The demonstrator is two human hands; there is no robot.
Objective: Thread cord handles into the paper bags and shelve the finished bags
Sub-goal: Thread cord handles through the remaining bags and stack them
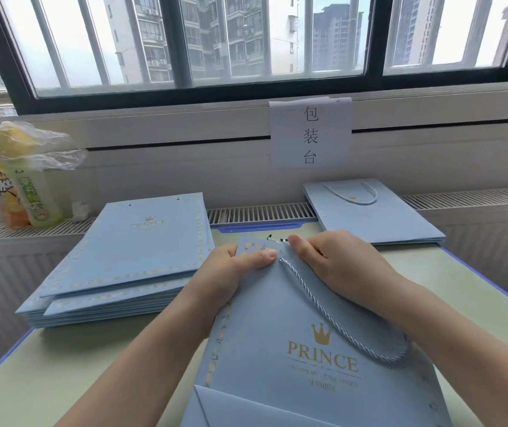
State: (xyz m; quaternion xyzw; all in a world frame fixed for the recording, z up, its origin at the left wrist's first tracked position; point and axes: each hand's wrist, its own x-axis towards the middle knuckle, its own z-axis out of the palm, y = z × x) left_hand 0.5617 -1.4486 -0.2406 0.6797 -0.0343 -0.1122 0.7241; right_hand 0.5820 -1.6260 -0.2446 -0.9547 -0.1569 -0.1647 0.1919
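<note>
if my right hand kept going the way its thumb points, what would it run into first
Probably the left hand: the right hand points left along the top edge of the held bag, and the left thumb lies close by. Depth is unclear.

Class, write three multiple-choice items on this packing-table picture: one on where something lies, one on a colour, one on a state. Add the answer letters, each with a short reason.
1. Where does the stack of unthreaded bags lie?
A. left of the held bag
B. on the windowsill
C. under the table

2. What colour is the word PRINCE on the held bag?
A. red
B. gold
C. black

3. What is the left hand doing?
A. hanging idle
B. holding a bottle
C. pinching the bag's top edge

Answers:
1 A, the stack sits on the table's left side.
2 B, gold letters under a gold crown.
3 C, its thumb presses the top edge while the right hand works the cord handle.
</note>
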